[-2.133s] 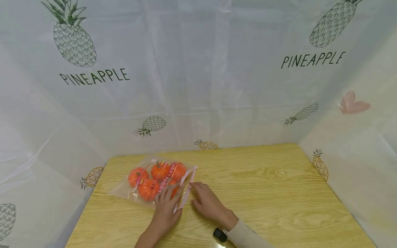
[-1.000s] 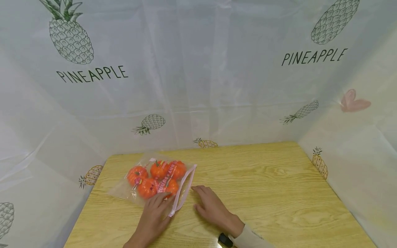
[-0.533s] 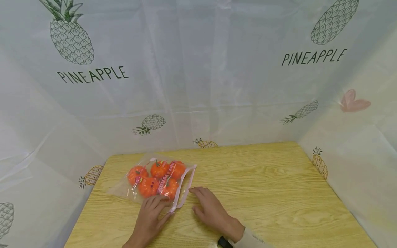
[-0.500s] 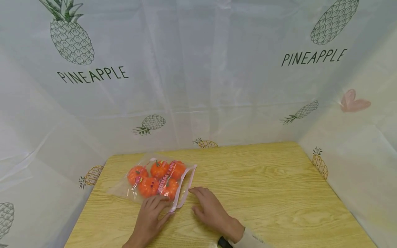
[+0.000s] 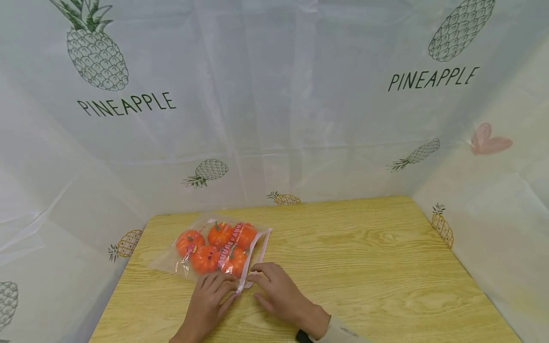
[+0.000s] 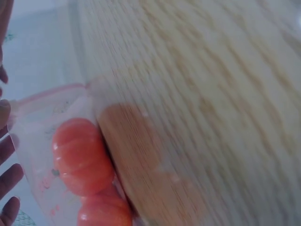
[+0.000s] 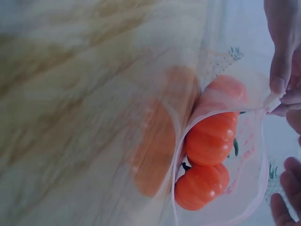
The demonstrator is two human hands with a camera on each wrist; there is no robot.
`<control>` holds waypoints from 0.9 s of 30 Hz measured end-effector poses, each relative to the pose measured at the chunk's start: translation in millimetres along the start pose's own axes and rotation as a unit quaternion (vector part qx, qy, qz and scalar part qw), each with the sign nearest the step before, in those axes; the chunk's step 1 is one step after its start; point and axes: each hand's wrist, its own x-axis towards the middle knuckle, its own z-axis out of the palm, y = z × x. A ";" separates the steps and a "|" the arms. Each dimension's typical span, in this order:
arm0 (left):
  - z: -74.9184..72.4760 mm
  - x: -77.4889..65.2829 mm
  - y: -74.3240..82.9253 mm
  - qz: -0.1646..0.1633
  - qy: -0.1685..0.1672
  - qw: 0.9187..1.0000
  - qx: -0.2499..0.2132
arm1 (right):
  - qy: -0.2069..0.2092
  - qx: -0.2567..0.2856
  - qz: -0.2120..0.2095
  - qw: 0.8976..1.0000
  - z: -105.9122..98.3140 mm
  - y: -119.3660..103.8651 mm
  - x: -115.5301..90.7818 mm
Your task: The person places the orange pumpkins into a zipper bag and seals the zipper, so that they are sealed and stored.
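A clear zip bag [image 5: 182,267] with a pink-white zip edge and pink lettering lies at the table's left, holding several small orange pumpkins [image 5: 205,259]. Its mouth faces right and gapes, as the right wrist view shows. My left hand [image 5: 208,300] pinches the bag's near corner at the white slider [image 7: 272,101] between thumb and finger. My right hand [image 5: 279,293] is just right of that corner, fingers slightly bent, the fingertips close to the zip edge; whether they touch it I cannot tell. Several fingers [image 6: 10,181] show beside the bag in the left wrist view.
Under everything is a wood-grain table [image 5: 364,257]. A white curtain [image 5: 274,105] with printed pineapples rises behind and on both sides. A black band [image 5: 303,336] is at the right wrist, by a light sleeve [image 5: 343,332].
My left hand has drawn back from over the bag's mouth to its near corner. My right hand has lately moved left, toward that corner. The bag has hardly moved.
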 end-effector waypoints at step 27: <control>0.3 -3.8 -2.7 0.018 0.006 1.000 0.006 | -0.008 -0.061 -0.038 0.997 17.1 -6.0 23.8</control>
